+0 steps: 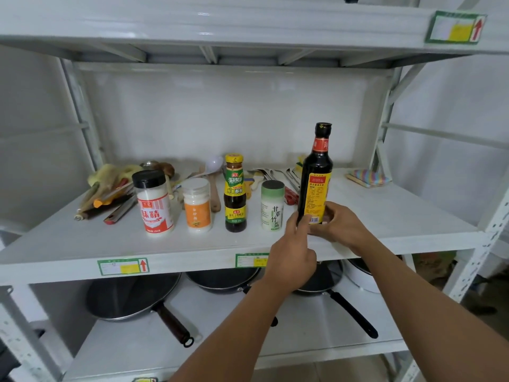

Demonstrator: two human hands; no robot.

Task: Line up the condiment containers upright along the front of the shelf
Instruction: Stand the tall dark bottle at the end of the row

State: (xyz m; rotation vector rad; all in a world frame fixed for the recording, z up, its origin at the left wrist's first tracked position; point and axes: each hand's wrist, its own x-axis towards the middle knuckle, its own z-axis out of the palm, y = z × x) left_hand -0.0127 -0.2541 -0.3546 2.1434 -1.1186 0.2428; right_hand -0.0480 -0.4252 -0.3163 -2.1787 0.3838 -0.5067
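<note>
Both hands are gripping the base of the tall dark sauce bottle, which is standing at the right end of a row along the shelf front, just beside the green-capped salt shaker. The left hand is pinching its lower left side; the right hand is wrapping around the lower right. Being glass, full and top-heavy, it is probably calling for a low, firm hold; smooth sides may be slippery.
</note>
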